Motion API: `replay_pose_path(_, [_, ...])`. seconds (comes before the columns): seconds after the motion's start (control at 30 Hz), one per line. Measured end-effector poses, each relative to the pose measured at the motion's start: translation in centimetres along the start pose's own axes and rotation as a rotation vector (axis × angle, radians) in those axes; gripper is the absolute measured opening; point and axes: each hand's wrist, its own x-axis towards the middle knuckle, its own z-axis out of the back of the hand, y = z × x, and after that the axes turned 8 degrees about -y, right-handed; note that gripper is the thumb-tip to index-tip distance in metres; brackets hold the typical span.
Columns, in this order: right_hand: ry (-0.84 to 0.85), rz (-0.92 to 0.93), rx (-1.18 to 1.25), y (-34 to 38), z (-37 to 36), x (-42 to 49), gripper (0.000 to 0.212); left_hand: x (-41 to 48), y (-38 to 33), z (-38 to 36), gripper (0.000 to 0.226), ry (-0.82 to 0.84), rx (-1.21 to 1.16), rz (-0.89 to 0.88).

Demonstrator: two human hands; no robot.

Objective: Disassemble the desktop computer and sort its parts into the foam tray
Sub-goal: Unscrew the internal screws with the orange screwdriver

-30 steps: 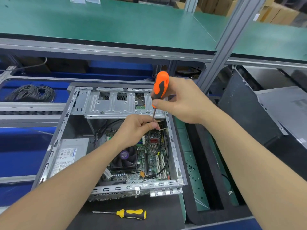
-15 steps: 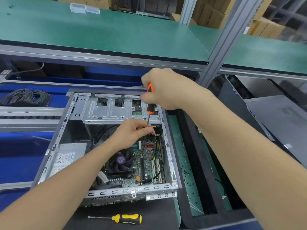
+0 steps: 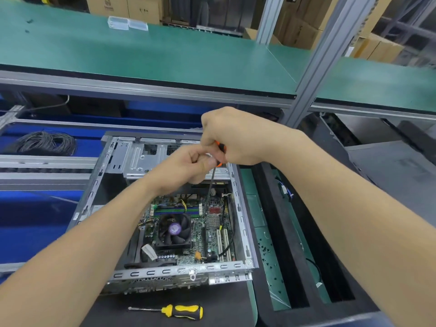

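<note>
While the case (image 3: 94, 185) lies open side up, it looks like stiff, heavy sheet steel with thin punched rims that could cut. It is best gripped by its folded outer walls and slid, not lifted. Just beside the case's right wall sits the tray (image 3: 283, 244). Its soft black foam would dent under a dropped part, and its long slots are open from above.

Inside the case, the board (image 3: 212, 232) lies flat on the floor. I judge it light, brittle and studded with pins, so bare edges are the only safe hold. It would need to come straight up between the walls. At the case's middle the fan (image 3: 174, 228) sits on the board and offers a firm frame to grasp.

Above the case's far right corner, the right hand (image 3: 236, 138) is fisted tight round the handle of the driver (image 3: 210, 185). The shaft drops toward the board. The left hand (image 3: 186, 166) is curled at the handle's base, though whether it pinches the shaft I cannot tell.

A shelf edge (image 3: 146, 90) overhangs beyond the case's far end, limiting lift room. Loose screws (image 3: 266, 249) lie in the tray slot nearest the case, tiny and likely to roll.
</note>
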Motion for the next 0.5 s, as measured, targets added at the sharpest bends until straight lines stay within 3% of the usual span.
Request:
replay_pose_path(0.1, [0.000,-0.046,0.124,0.1,-0.1,-0.4,0.013,0.9,-1.3,0.5,0.060,-0.017,0.201,0.001])
replay_pose_path(0.2, [-0.147,-0.168,0.242,0.3,-0.7,-0.9,0.016,1.3,-1.7,0.0,0.052,-0.140,0.517,-0.118])
replay_pose_path(0.33, [-0.255,-0.475,-0.130,1.4,-1.2,-0.6,0.045,1.6,-1.1,-2.0,0.060,-0.401,0.480,-0.061])
replay_pose_path(0.4, [-0.239,-0.619,-0.165,2.1,-0.7,0.0,0.055,1.9,-0.6,-2.7,0.058,-0.521,0.444,-0.027])
replay_pose_path(0.5, [-0.122,-0.655,-0.108,1.6,-0.3,1.0,0.053,2.4,-0.4,-3.3,0.050,-0.575,0.489,-0.026])
